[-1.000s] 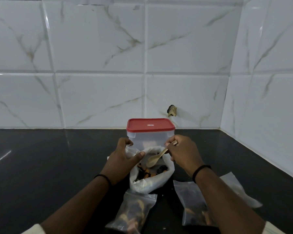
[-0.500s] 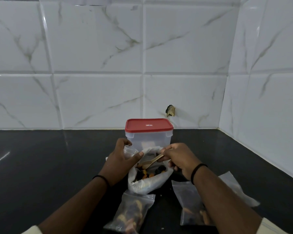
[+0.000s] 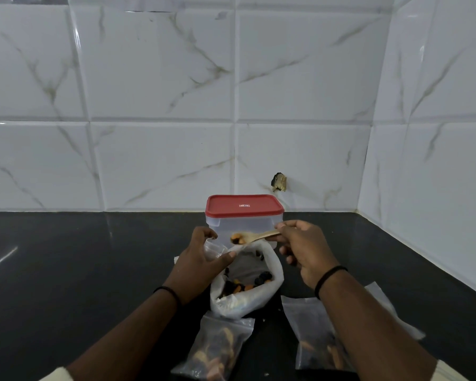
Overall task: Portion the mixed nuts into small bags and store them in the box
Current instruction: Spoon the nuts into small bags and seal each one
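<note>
The right hand (image 3: pixel 304 250) pinches a wooden spoon (image 3: pixel 254 237) loaded with nuts (image 3: pixel 236 239), held above the open big bag (image 3: pixel 248 287). The left hand (image 3: pixel 201 264) grips a small clear bag (image 3: pixel 213 247). Two filled bags (image 3: pixel 217 350) lie at the tabletop's (image 3: pixel 66 270) near edge. The red-lidded box (image 3: pixel 243 215) stands closed behind.

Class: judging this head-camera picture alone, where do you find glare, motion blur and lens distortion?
Head view: glare streaks the dark countertop at far left; the loaded wooden spoon is motion-blurred; the wall tiles' grout lines bow, typical wide-angle distortion.
</note>
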Available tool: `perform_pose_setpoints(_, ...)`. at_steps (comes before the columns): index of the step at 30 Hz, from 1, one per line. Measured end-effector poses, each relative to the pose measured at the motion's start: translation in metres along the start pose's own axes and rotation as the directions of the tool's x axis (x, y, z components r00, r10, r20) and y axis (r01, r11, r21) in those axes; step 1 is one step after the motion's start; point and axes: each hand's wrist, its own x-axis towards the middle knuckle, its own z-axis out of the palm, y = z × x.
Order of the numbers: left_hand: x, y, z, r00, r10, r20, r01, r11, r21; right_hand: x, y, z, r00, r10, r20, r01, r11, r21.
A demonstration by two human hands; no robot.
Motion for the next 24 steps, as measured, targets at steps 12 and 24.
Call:
perform_pose_setpoints(12, -0.002, 0.003, -0.001, 1.000, -0.002, 0.014, 0.002, 0.999, -0.036, -0.018, -0.011, 0.007, 0.883, -0.188, 0.431, 0.178, 0.982, 0.064)
perform_pose_setpoints(24, 0.001, -0.002, 0.001, 0.997, 0.003, -0.072, -0.007, 0.998, -0.064, 0.004, 0.003, -0.006, 0.985, -0.155, -0.077, 0.131, 0.957, -0.257)
